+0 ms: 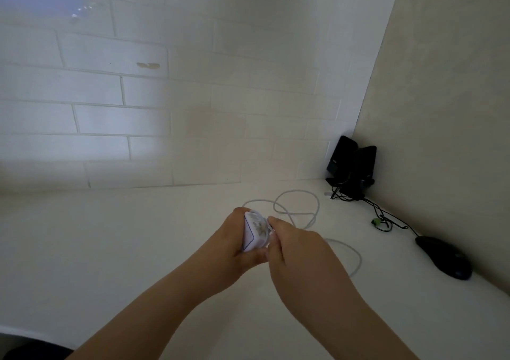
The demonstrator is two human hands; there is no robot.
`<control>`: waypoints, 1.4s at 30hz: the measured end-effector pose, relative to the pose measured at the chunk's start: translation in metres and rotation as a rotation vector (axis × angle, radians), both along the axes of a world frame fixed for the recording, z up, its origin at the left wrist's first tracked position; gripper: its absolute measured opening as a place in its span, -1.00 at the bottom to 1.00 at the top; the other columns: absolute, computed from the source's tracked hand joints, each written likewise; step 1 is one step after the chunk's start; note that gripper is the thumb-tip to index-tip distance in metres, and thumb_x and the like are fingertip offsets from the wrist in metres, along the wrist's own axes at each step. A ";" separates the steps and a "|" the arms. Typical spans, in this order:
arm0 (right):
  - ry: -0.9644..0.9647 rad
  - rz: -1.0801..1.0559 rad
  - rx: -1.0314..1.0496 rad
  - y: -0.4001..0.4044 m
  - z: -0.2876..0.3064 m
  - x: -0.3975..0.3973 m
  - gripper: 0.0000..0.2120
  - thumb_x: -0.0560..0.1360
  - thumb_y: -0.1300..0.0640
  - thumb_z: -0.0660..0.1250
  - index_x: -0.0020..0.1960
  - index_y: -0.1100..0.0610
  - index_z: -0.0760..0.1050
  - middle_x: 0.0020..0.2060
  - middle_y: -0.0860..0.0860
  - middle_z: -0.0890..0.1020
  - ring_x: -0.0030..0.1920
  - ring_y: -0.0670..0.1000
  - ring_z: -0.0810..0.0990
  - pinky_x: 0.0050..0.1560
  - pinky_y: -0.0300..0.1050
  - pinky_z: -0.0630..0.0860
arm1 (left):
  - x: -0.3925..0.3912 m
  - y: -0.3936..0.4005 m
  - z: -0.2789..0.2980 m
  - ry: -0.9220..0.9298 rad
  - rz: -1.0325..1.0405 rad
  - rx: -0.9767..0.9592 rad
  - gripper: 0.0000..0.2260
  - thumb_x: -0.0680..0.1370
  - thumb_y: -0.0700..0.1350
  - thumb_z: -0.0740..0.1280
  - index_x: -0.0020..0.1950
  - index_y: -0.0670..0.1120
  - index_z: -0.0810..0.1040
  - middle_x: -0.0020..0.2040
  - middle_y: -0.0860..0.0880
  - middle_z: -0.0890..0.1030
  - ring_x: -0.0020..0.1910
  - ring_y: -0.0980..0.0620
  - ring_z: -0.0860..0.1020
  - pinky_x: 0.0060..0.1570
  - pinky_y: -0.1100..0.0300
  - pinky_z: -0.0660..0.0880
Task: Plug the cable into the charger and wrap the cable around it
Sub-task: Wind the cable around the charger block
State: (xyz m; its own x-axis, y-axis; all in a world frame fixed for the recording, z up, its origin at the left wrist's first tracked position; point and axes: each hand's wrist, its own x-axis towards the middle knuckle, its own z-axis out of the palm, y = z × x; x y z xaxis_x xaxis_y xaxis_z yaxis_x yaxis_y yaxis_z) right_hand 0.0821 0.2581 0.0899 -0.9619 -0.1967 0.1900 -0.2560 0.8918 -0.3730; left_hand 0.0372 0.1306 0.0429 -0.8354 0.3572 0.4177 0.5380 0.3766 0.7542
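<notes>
A white charger block (253, 231) with a blue outline and a patterned face is held above the white desk, gripped in my left hand (234, 242). My right hand (294, 249) presses against the charger's right side, its fingers pinched on the end of the white cable; the plug itself is hidden between the fingers. The white cable (298, 207) runs from my right hand and lies in loose loops on the desk behind and to the right of my hands.
A black computer mouse (444, 257) lies at the right on the white desk (110, 249). Black speakers (352, 163) with tangled black wires and a small green connector (376, 221) sit in the back right corner. A tiled wall stands behind.
</notes>
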 end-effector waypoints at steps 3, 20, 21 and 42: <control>-0.079 -0.027 0.071 -0.001 0.000 -0.007 -0.68 0.63 0.15 0.10 0.37 0.16 0.33 0.22 0.13 0.57 0.22 0.11 0.55 -0.03 -0.14 0.34 | -0.001 0.001 -0.002 -0.005 0.061 -0.135 -0.89 0.48 -0.13 0.32 -0.07 -0.04 0.41 -0.14 0.06 0.40 -0.17 0.25 0.42 -0.07 0.50 0.33; 0.246 0.033 -0.273 0.007 0.011 -0.019 -0.76 0.65 0.10 0.11 0.15 0.07 0.53 -0.21 -0.03 0.55 -0.41 -0.20 0.39 -0.41 -0.38 0.34 | -0.002 -0.008 -0.023 -0.012 0.012 0.032 -0.55 0.32 0.20 0.31 0.16 0.24 0.25 0.13 0.25 0.44 0.12 0.36 0.43 0.07 0.50 0.35; 0.243 0.055 -0.289 0.006 0.010 -0.018 -0.75 0.65 0.10 0.11 0.17 0.07 0.53 -0.26 -0.04 0.53 -0.42 -0.20 0.37 -0.42 -0.37 0.34 | -0.003 -0.009 -0.023 -0.022 0.003 0.051 -0.56 0.31 0.21 0.29 0.15 0.23 0.27 0.14 0.20 0.45 0.11 0.31 0.44 0.08 0.46 0.37; 0.208 -0.029 -0.110 -0.003 0.003 0.019 -0.70 0.65 0.09 0.06 0.36 -0.02 0.36 0.15 0.00 0.62 0.15 0.02 0.58 -0.04 -0.17 0.37 | 0.003 -0.008 -0.013 -0.041 -0.007 0.167 -0.58 0.28 0.35 0.20 -0.03 0.11 0.29 -0.16 0.14 0.45 -0.27 0.28 0.47 -0.25 0.43 0.42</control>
State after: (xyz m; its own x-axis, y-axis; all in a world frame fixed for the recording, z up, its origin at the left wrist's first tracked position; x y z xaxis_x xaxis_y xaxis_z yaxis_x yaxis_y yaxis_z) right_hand 0.1012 0.2553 0.0930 -0.9047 -0.1370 0.4035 -0.3127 0.8567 -0.4103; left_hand 0.0402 0.1223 0.0301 -0.8505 0.2916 0.4378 0.5081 0.2402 0.8271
